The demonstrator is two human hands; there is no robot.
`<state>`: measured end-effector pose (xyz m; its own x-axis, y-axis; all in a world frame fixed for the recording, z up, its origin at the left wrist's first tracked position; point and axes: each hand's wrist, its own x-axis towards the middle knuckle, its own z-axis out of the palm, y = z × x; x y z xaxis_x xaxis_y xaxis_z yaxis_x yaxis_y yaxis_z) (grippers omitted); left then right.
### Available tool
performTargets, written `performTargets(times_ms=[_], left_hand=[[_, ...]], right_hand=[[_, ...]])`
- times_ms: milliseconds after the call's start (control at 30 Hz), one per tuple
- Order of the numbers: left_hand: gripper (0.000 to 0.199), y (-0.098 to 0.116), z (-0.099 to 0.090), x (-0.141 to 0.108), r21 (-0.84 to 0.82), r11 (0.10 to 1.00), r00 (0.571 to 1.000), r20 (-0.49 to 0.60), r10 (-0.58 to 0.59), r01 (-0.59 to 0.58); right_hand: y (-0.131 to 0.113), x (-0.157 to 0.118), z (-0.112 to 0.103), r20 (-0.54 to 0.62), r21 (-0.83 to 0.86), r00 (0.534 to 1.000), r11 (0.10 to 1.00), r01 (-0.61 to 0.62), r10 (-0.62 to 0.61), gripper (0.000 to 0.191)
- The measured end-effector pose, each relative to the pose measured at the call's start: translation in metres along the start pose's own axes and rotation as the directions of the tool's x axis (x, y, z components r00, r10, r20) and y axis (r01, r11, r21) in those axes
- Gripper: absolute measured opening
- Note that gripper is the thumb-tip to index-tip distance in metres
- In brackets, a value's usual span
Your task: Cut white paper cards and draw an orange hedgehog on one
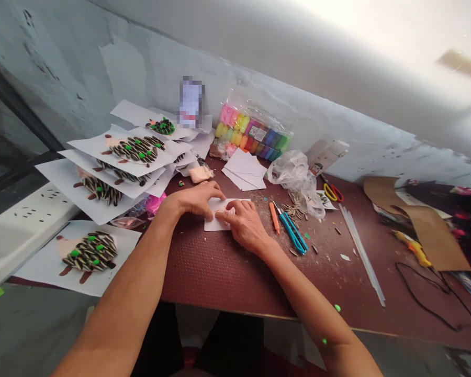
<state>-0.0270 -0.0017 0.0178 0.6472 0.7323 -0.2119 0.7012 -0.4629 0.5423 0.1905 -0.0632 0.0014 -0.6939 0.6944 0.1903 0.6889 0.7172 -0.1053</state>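
Observation:
A small white paper card (pixel 216 225) lies on the dark red table, with a flat patch of pale pink clay (pixel 230 210) on it, partly covered by fingers. My left hand (pixel 198 200) arches over the card's left side, fingers apart, its thumb tip by the clay. From the right, my right hand (pixel 248 224) rests on the card, index finger stretched onto the clay and the other fingers loosely bent. Neither hand grips anything. Behind my left hand sits a lump of pale clay (pixel 201 174). White paper sheets (pixel 246 166) lie beyond the card.
At left are stacked sheets with seed hedgehogs (pixel 135 150), another hedgehog picture (pixel 90 254) and a power strip (pixel 43 209). Rightward lie an orange pen (pixel 274 217), a teal cutter (pixel 292 230), sunflower seeds (pixel 295 211), scissors (pixel 333 192), glue sticks (pixel 361 254) and a glue gun (pixel 414 248). Coloured clay packs (pixel 253 131) stand behind.

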Motion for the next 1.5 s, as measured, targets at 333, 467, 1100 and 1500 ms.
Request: performTargets(times_ms=[333, 467, 1100, 1500], left_hand=[[0.069, 0.0035, 0.0001, -0.0002, 0.012, 1.000, 1.000, -0.003, -0.029, 0.029], [0.068, 0.0023, -0.0002, 0.0004, 0.018, 1.000, 1.000, -0.001, -0.019, 0.019], [0.069, -0.0006, 0.0006, 0.0005, 0.002, 1.000, 1.000, -0.010, -0.008, 0.008], [0.069, 0.0017, -0.0013, 0.0000, 0.007, 1.000, 1.000, 0.003, -0.014, 0.014]], right_hand=[[-0.0050, 0.0050, -0.0031, 0.043, -0.095, 0.999, 0.995, -0.019, 0.023, 0.038], [-0.0063, 0.0061, -0.0005, 0.043, -0.137, 0.998, 0.990, -0.042, 0.048, 0.037], [-0.0046, 0.0022, 0.0014, 0.004, -0.022, 0.998, 0.998, -0.060, 0.061, 0.038], [-0.0011, 0.0058, 0.0034, -0.088, 0.181, 0.974, 0.964, -0.193, 0.211, 0.044]])
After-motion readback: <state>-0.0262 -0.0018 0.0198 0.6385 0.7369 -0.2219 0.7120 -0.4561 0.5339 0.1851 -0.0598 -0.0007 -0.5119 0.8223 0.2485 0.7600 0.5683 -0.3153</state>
